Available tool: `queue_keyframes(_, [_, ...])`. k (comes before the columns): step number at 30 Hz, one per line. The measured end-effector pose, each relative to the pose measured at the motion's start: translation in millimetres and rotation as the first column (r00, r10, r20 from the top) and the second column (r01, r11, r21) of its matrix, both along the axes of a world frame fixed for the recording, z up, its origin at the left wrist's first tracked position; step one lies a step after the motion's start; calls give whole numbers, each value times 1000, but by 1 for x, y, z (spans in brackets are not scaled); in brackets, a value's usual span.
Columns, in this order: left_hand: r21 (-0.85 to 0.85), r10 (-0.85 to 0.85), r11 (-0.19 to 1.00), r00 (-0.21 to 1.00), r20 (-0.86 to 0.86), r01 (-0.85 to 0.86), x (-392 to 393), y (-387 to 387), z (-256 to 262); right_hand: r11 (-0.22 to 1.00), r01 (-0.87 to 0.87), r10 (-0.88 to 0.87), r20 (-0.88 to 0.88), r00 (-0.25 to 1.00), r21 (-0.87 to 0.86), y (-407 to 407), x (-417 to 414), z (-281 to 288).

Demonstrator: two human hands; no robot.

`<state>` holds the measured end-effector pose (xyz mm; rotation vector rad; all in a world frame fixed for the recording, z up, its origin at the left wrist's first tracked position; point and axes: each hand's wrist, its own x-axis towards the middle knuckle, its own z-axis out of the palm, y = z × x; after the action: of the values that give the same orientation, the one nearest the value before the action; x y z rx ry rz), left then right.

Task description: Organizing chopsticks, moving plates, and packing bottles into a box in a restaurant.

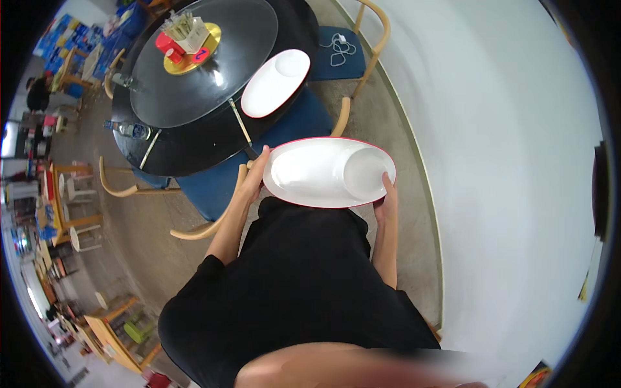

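A white oval plate with a red rim and a round compartment is held level before my body. My left hand grips its left end, and my right hand grips its right end with the thumb on the round compartment. Beyond it, a similar oval plate lies near the edge of a round black table. Paper-wrapped chopsticks lie on the table just left of that second plate.
On the glass turntable stands a gold tray with a utensil holder and red containers. A glass bottle lies at the table's left. Blue-seated wooden chairs surround it; one bears a white cable. A white wall rises at right.
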<state>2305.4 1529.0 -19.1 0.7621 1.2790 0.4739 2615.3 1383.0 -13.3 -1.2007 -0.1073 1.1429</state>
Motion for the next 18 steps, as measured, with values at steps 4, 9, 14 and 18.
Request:
queue_keyframes(4, [-31, -56, 997, 967, 248, 66, 41, 41, 39, 1000, -18, 18, -35, 999, 18, 34, 60, -22])
queue_keyframes(9, [-152, 128, 981, 991, 43, -120, 40, 132, -68, 998, 24, -26, -41, 999, -54, 58, 105, -15])
queue_keyframes(14, [-269, 724, 647, 685, -75, -713, 32, 192, -160, 998, -1, 1, 1, 1000, -67, 74, 141, -15])
queue_keyframes(18, [-9, 773, 633, 633, -29, -774, 55, 198, -155, 993, 43, -37, 61, 997, -110, 78, 165, -21])
